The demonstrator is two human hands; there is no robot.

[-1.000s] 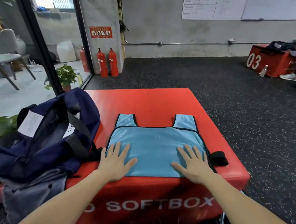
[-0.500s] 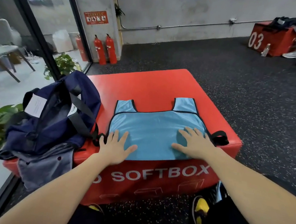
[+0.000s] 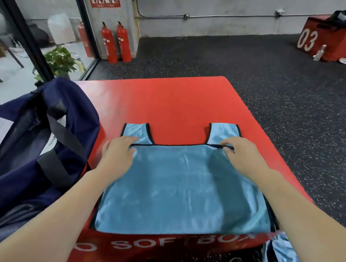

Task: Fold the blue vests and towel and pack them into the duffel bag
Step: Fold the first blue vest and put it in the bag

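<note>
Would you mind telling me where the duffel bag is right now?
In the head view, the navy duffel bag sits at the left edge of the red soft box, beside the blue vest and left of the left hand.

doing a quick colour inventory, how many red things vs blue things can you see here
Red: 5 – soft box, "03" box, three extinguishers
Blue: 3 – vest, second vest hanging off the near edge, duffel
Total: 8

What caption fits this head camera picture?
Two hands, left hand and right hand, at the blue vest's shoulder straps beside the duffel bag.
</note>
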